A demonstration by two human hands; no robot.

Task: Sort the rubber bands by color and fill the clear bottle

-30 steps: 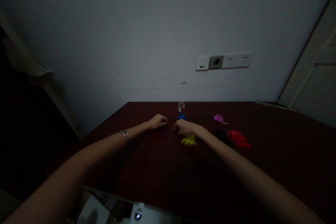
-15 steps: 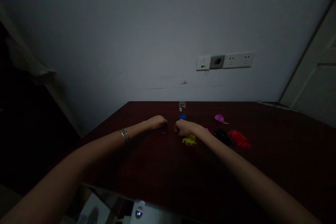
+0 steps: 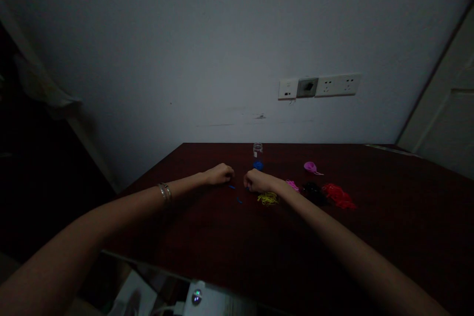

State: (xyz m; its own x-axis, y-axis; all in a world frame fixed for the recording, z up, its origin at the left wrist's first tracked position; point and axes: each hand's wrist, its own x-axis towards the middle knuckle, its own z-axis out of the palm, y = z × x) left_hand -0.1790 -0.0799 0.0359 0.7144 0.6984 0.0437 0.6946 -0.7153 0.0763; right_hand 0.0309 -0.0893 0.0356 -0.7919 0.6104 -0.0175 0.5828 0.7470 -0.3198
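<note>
My left hand rests low over the table with its fingers curled in; what they hold, if anything, is hidden. Just below its fingertips lies a short blue strand, and another blue strand is a little nearer to me. Facing it, my right hand has its fingers pinched downward, a speck of blue showing at their tips; I cannot tell whether it is gripped. Behind that hand are a small clear jar and a blue heap. Yellow rubber-band-like strands lie under my right wrist.
Beyond my right forearm lie pink strands, a black heap and a red heap. A pink cup-shaped piece with a pale tail sits behind them. The dark table meets a wall with sockets.
My left hand has shifted slightly left. My right hand has also moved slightly left, leaving more of the pink strands in view and a bit of blue at its fingertips.
</note>
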